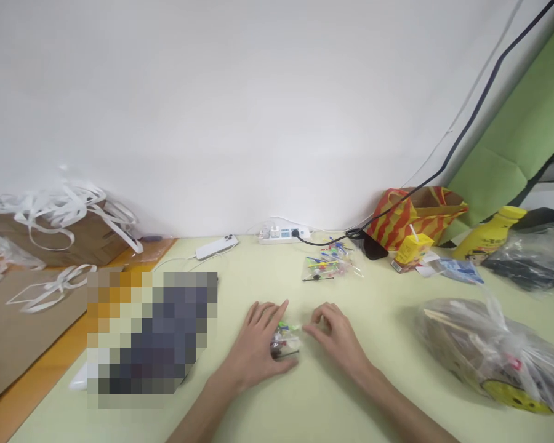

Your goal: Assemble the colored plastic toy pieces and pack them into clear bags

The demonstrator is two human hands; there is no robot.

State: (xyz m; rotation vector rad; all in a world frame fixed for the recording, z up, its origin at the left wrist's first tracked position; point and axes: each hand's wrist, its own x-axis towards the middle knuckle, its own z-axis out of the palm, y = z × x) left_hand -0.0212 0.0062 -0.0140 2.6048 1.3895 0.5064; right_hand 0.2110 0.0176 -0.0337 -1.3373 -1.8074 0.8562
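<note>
My left hand (257, 338) lies with its fingers stretched out on the table, its palm and thumb beside and partly over a small clear plastic bag (286, 341). Bright green, white and dark thin pieces show through the bag; its left part is hidden under the hand. Just right of the bag is my right hand (335, 332), fingers curled in and thumb tip close to the bag's right edge. Whether a bit of the bag is pinched there, I cannot make out. Farther back lies a similar clear bag (330, 261) of colourful small pieces.
A power strip (284, 234) and white phone (216, 247) lie by the wall. At left are a blurred-out dark object (161, 338) and cardboard with white straps (69, 209). At right stand a juice carton (410, 252), yellow bottle (489, 237), striped bag (392, 215) and knotted plastic bag (489, 357).
</note>
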